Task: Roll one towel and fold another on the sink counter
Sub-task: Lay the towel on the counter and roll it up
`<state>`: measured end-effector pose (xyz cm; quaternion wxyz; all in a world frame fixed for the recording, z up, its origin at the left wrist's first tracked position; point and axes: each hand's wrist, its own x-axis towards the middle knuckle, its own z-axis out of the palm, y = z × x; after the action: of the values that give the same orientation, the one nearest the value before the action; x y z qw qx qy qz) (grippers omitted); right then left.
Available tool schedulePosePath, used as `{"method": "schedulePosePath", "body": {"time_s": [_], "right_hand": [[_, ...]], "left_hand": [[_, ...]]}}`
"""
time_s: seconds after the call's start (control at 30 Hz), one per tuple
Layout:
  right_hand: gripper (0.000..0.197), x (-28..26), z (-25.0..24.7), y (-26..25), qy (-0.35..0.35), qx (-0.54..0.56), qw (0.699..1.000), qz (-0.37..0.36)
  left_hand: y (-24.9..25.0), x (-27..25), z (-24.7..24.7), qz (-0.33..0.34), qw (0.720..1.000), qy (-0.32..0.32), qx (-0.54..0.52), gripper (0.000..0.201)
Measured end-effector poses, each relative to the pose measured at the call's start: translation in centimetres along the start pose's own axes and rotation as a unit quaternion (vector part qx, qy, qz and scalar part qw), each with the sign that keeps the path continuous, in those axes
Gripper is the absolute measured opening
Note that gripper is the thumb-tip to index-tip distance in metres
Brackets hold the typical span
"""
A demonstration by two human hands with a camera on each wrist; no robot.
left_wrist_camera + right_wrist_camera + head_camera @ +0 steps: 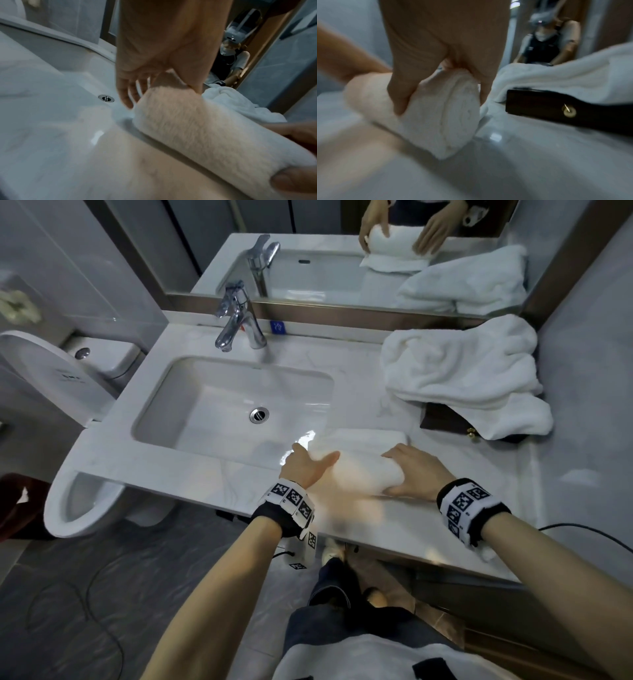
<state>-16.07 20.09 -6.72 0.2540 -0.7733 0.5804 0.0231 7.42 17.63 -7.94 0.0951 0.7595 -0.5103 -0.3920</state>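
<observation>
A white towel [363,470] lies near the counter's front edge, right of the basin, rolled into a thick cylinder with a flat tail [370,438] still spread behind it. My left hand [313,455] cups the roll's left end [197,128], thumb on top and fingers [126,94] over the far side. My right hand [411,470] grips the right end [450,121], thumb [399,102] in front and fingers behind. A second white towel [459,371] lies crumpled at the back right of the counter.
The crumpled towel hangs over a dark brown box [442,419] with a brass knob [569,112], close to the roll's right end. The sink basin [219,405] and faucet [239,320] are to the left, a toilet [68,392] beyond. A mirror [342,268] backs the counter [171,470].
</observation>
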Motion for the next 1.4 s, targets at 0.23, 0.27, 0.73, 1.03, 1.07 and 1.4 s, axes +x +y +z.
{"method": "schedulePosePath", "body": {"time_s": [0.23, 0.27, 0.73, 1.03, 1.07, 1.4], "right_hand": [[0.048, 2.7, -1.4, 1.3, -0.091, 0.173, 0.973, 0.119], [0.044, 3.1, -1.6, 1.5, -0.100, 0.184, 0.970, 0.125], [0.090, 1.1, -0.5, 1.4, 0.092, 0.287, 0.914, 0.272], [0.036, -1.0, 1.5, 1.5, 0.311, 0.401, 0.808, 0.300], [0.032, -0.8, 1.6, 1.5, 0.322, 0.413, 0.800, 0.294], [0.011, -1.1, 1.0, 2.6, 0.257, 0.396, 0.849, 0.236]], "left_hand": [[-1.5, 0.7, -0.6, 0.121, 0.982, -0.050, -0.135, 0.078], [-1.7, 1.0, -0.6, 0.111, 0.983, -0.056, -0.137, 0.072], [2.3, 3.3, 0.8, 0.008, 0.996, 0.020, -0.087, 0.064], [4.7, 4.9, 1.2, 0.079, 0.996, 0.008, -0.041, 0.042], [4.9, 5.1, 1.2, 0.082, 0.996, 0.007, -0.040, 0.042], [5.3, 7.0, -0.2, 0.081, 0.993, -0.056, -0.067, 0.065]]}}
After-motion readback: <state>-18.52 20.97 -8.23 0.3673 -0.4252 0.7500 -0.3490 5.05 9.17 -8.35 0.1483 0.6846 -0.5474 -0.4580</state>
